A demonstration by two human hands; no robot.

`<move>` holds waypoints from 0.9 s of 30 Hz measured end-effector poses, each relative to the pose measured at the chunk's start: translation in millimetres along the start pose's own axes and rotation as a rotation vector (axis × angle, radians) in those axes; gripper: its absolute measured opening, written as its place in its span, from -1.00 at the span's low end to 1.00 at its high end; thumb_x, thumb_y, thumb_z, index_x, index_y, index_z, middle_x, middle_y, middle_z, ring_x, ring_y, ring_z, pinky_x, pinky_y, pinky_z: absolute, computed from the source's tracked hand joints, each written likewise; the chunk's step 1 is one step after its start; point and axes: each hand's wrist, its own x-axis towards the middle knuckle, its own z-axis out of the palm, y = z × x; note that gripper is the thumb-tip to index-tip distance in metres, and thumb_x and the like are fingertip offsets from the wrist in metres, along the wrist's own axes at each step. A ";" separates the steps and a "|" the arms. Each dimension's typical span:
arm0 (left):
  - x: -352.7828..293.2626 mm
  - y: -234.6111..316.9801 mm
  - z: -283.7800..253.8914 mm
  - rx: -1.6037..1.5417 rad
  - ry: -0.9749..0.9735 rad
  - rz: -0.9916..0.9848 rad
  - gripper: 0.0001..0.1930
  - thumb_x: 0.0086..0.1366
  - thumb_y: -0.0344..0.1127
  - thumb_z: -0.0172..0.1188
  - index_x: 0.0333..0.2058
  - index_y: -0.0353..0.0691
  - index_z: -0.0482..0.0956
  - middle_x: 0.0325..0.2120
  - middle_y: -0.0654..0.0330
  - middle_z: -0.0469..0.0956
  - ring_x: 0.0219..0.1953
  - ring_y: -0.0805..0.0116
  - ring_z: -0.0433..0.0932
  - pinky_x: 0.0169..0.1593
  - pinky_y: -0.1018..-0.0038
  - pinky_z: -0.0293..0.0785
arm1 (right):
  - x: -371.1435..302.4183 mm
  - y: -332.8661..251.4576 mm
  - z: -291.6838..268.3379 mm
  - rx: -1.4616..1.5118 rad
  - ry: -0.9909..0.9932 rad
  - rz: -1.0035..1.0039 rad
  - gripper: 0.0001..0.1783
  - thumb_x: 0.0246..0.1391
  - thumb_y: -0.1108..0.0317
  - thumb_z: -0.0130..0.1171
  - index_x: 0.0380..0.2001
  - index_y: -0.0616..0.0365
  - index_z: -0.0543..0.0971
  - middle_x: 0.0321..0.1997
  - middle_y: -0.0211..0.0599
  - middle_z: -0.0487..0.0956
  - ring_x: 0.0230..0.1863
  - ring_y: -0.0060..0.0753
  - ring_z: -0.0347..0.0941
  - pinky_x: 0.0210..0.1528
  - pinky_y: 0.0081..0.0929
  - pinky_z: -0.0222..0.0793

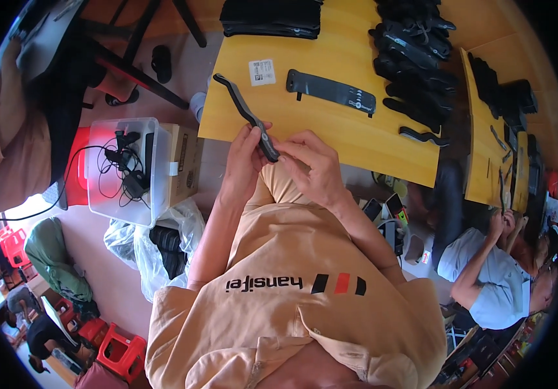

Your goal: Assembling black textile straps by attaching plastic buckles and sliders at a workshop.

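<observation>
A long, narrow black strap (pixel 242 107) with a wavy edge slants over the near edge of the yellow table. My left hand (pixel 243 155) is closed around its lower part, thumb on top. At the strap's near end, the fingertips of my right hand (pixel 314 165) pinch its edge; any small part between them is hidden. Beyond my hands, a flat black panel (pixel 331 92) with small tabs and pale print lies on the table. To its left sits a white label sheet (pixel 262 72).
On the yellow table (pixel 369 146) are a stack of black pieces (pixel 271 18), a heap of similar straps (pixel 415 58) and one wavy strap (pixel 423 136). Left of me stands a clear bin (pixel 123 172) of cables beside a cardboard box (pixel 185 155). Another person (pixel 493 279) works at the right.
</observation>
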 end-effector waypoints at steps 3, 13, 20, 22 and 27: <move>-2.8 -3.5 -1.0 0.039 -0.027 0.015 -0.71 0.39 -0.21 -0.17 -0.06 -0.24 0.36 -0.43 0.26 0.50 -0.40 0.55 0.47 -0.32 0.62 0.36 | -4.7 2.1 -2.9 -0.058 -0.020 -0.044 -0.79 -0.17 0.59 0.22 -0.35 0.24 0.59 -0.38 -0.22 0.49 -0.42 -0.28 0.48 -0.40 -0.48 0.41; -8.0 -3.7 5.1 -0.054 -0.100 0.021 -0.75 0.26 -0.41 0.10 -0.10 -0.31 0.44 -0.35 0.23 0.55 -0.31 0.50 0.55 -0.17 0.57 0.49 | -2.4 -0.5 -8.7 -0.056 0.006 -0.005 -0.82 -0.15 0.63 0.21 -0.37 0.25 0.60 -0.39 -0.23 0.51 -0.45 -0.34 0.49 -0.43 -0.54 0.40; -6.0 -6.6 3.3 -0.049 -0.020 -0.033 -0.78 0.19 -0.38 0.21 -0.20 -0.32 0.51 -0.42 0.24 0.57 -0.41 0.55 0.56 -0.32 0.66 0.52 | -1.1 2.9 -16.3 0.053 -0.050 0.056 -0.86 -0.09 0.61 0.19 -0.37 0.27 0.59 -0.39 -0.24 0.53 -0.48 -0.40 0.49 -0.45 -0.57 0.39; -6.1 -7.7 3.0 -0.035 -0.020 -0.046 -0.78 0.18 -0.37 0.22 -0.22 -0.32 0.52 -0.43 0.25 0.56 -0.43 0.57 0.55 -0.34 0.68 0.52 | -2.1 4.3 -17.3 0.039 -0.088 0.057 -0.87 -0.08 0.60 0.19 -0.38 0.28 0.59 -0.40 -0.24 0.53 -0.48 -0.38 0.49 -0.45 -0.56 0.38; -7.3 -13.5 5.3 0.015 0.029 -0.002 -0.80 0.16 -0.38 0.24 -0.25 -0.32 0.52 -0.44 0.25 0.56 -0.45 0.58 0.54 -0.35 0.69 0.51 | -4.0 2.4 -18.4 -0.046 -0.100 -0.021 -0.87 -0.09 0.60 0.19 -0.38 0.28 0.56 -0.41 -0.21 0.52 -0.46 -0.28 0.48 -0.44 -0.51 0.38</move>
